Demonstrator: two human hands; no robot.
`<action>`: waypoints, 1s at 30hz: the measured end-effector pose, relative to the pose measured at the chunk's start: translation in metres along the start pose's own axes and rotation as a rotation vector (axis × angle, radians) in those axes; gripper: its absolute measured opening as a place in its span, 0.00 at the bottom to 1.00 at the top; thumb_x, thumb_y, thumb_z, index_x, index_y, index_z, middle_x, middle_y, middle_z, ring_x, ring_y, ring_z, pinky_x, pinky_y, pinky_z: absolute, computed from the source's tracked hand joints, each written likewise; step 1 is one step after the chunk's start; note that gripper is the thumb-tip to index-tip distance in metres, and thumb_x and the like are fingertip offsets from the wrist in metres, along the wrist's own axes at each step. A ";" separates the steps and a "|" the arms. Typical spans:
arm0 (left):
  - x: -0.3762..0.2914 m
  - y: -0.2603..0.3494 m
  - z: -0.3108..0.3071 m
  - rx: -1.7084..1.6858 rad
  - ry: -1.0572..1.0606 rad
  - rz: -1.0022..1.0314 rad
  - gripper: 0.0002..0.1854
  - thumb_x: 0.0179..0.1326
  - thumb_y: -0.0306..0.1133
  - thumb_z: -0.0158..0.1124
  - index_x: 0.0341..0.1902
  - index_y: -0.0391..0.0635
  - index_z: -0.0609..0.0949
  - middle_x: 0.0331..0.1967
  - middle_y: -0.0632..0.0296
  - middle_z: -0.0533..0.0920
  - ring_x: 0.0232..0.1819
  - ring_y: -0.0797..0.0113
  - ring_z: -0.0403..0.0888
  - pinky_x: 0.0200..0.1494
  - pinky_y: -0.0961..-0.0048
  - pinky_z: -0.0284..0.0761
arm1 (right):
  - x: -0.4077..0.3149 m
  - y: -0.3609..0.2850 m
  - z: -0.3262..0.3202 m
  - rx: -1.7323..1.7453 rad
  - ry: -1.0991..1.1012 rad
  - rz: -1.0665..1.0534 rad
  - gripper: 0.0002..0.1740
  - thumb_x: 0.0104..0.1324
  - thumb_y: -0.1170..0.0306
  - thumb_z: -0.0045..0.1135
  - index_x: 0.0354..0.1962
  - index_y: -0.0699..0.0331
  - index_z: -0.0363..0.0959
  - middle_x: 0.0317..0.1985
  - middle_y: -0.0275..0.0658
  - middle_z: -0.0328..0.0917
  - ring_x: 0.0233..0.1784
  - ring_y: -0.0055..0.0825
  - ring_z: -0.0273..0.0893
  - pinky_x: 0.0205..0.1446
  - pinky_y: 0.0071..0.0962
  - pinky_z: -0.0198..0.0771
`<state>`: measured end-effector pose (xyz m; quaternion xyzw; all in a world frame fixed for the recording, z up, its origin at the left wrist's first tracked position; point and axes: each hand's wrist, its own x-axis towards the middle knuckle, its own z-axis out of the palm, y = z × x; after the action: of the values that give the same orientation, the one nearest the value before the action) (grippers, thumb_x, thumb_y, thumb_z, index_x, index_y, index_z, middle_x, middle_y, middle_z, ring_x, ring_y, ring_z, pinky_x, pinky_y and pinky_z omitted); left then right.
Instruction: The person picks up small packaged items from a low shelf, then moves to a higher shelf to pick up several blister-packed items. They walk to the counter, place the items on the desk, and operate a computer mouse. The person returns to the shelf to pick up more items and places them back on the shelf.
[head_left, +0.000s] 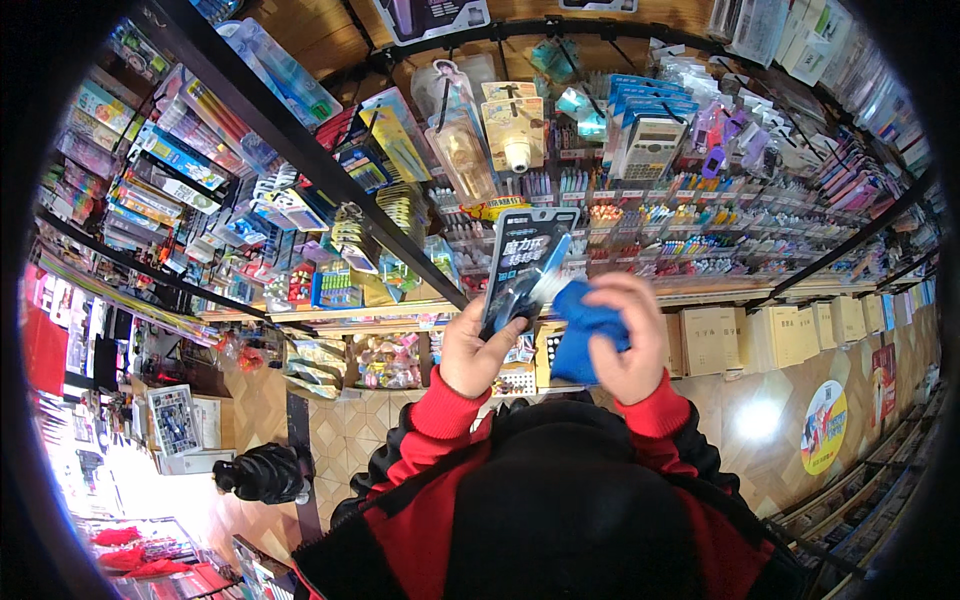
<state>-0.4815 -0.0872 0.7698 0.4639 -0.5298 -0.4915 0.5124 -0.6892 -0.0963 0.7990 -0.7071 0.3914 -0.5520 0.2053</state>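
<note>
My left hand (476, 351) grips the lower end of a dark blister pack (517, 259). The pack is tilted upright, bears printed writing and has a hang hole at its top. Through its clear front shows a long blue and dark item, partly hidden by glare. A blue cloth (581, 349) hangs crumpled from my right hand (630, 337), whose fingers are bent around its upper part. The cloth is close beside the pack's right edge; whether they touch I cannot tell. My right hand is slightly blurred.
Ahead are pen racks (697, 217), hanging calculators (651, 146) and carded goods. A black shelf post (315, 165) slants across the left. Notebooks (709, 341) line the lower shelf at right, bagged goods (390, 360) sit below. A person in dark clothes (262, 472) is at left.
</note>
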 end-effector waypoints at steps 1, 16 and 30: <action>-0.002 -0.002 0.003 0.028 0.005 0.053 0.17 0.61 0.16 0.61 0.55 0.39 0.78 0.37 0.69 0.82 0.36 0.80 0.76 0.43 0.81 0.73 | 0.000 0.002 -0.004 -0.053 0.105 0.054 0.19 0.49 0.80 0.56 0.43 0.64 0.75 0.49 0.46 0.72 0.52 0.45 0.74 0.56 0.37 0.69; -0.016 -0.003 0.017 0.399 -0.076 0.084 0.19 0.56 0.18 0.61 0.53 0.39 0.78 0.29 0.56 0.82 0.30 0.73 0.79 0.37 0.74 0.75 | -0.015 -0.005 0.026 -0.192 -0.242 -0.027 0.28 0.42 0.77 0.66 0.45 0.65 0.73 0.47 0.42 0.70 0.48 0.45 0.73 0.50 0.39 0.72; 0.006 -0.026 -0.008 0.449 -0.216 0.069 0.15 0.59 0.23 0.64 0.51 0.38 0.78 0.28 0.54 0.80 0.28 0.67 0.77 0.36 0.71 0.73 | -0.006 0.023 0.025 -0.471 -0.207 -0.025 0.25 0.42 0.78 0.66 0.43 0.62 0.76 0.49 0.40 0.72 0.50 0.44 0.71 0.53 0.38 0.71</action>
<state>-0.4745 -0.0962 0.7448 0.4927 -0.6926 -0.3906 0.3535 -0.6736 -0.1091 0.7709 -0.7930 0.4773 -0.3725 0.0669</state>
